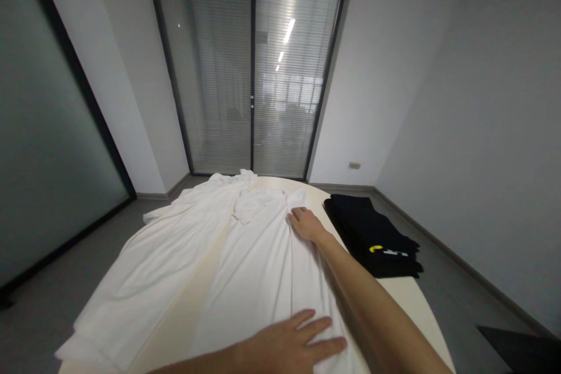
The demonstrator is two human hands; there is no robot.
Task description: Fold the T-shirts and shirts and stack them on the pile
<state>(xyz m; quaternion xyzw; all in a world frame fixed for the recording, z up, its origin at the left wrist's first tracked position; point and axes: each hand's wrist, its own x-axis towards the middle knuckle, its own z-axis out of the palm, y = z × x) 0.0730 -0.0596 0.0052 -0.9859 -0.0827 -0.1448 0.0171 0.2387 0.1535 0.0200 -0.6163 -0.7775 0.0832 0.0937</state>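
A white garment (254, 269) of thin cloth lies spread on the pale table, with a long strip along its right side folded over. On the far part of that strip rests my right hand (307, 225), fingers flat and holding nothing. My left hand (302, 342) lies palm down near the garment's close end, its fingers spread over the folded strip. Left of it, more white clothing (153, 269) is laid out with wrinkles, bunched up at the far end.
A stack of folded black clothes (368, 234) with a yellow and white print lies at the table's right edge. The rounded table (412, 298) stands before glass doors (252, 70) with blinds. A dark flat object (521, 345) is at lower right.
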